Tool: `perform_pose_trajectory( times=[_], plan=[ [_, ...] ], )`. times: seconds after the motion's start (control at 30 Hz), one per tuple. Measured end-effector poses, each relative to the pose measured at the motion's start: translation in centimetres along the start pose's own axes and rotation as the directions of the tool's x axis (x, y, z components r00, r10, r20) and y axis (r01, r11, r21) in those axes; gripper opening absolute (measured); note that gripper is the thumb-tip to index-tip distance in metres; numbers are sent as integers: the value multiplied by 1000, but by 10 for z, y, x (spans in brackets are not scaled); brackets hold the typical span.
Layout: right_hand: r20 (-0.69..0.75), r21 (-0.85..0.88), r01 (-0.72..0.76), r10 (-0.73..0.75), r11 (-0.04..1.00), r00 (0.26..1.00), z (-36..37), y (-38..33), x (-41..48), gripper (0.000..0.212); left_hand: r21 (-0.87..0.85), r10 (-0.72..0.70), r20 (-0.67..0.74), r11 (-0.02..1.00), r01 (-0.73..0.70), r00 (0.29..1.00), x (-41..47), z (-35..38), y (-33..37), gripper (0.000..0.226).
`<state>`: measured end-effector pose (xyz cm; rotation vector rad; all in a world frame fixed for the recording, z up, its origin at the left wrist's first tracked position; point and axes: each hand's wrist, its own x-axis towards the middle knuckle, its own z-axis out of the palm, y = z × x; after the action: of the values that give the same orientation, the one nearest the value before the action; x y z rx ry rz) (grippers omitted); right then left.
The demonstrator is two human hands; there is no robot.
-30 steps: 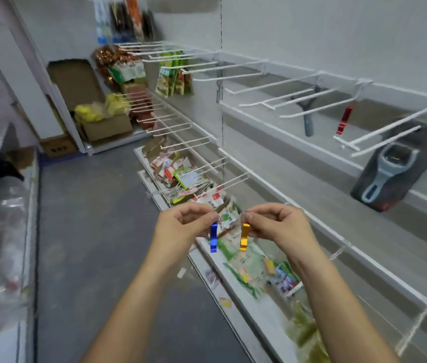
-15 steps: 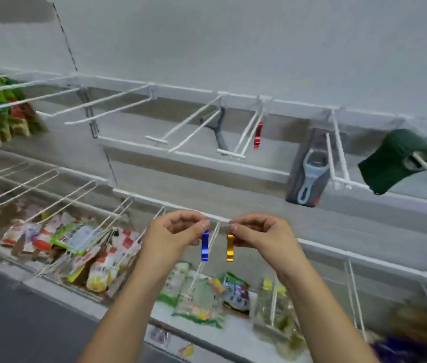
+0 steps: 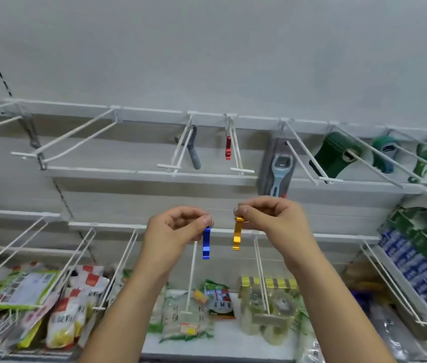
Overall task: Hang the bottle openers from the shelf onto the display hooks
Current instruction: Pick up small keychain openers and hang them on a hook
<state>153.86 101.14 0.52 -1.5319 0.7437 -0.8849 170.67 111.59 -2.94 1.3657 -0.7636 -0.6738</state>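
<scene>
Print on the food packets (image 3: 70, 310) is too blurred for me to read. My left hand (image 3: 178, 231) pinches the blue bottle opener (image 3: 206, 243) by its ring. My right hand (image 3: 270, 218) pinches the orange bottle opener (image 3: 238, 234) the same way. Both hang vertical, rings up, side by side in front of the lower hooks (image 3: 192, 271). 1 red opener (image 3: 228, 148) hangs on the upper rail (image 3: 154, 117).

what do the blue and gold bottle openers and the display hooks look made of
The blue opener and gold opener: likely anodised aluminium, judging by their bright coloured metallic sheen. The display hooks: seemingly white-coated steel wire, thin, rigid and matte.
</scene>
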Motion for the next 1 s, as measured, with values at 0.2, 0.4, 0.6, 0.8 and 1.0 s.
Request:
perform_pose_trajectory(
  times=[0.2, 0.4, 0.6, 0.8, 1.0],
  plan=[
    [-44, 29, 129, -128, 991, 991, -1, -32, 10, 6, 5, 19, 6, 1000, -19, 1000, -2, -5, 3, 12],
    [-63, -2, 154, -153, 988, 986, 4, -38, 16, 7, 6, 12, 7, 1000, -12, 1000, -6, -9, 2, 12],
    [-61, 24, 132, -130, 991, 990, 3, -35, 21, 10, 21, 9, 6, 1000, -9, 1000, -6, -11, -1, 11],
    [-46, 59, 94, -91, 994, 995, 2, -32, 22, 15, 13, 21, 25, 1000, -22, 999, -5, -10, -4, 12],
    [-49, 84, 83, -79, 993, 996, 1, -31, 25, 15, -27, 20, 23, 999, -19, 1000, -1, -10, -7, 11]
  ],
)
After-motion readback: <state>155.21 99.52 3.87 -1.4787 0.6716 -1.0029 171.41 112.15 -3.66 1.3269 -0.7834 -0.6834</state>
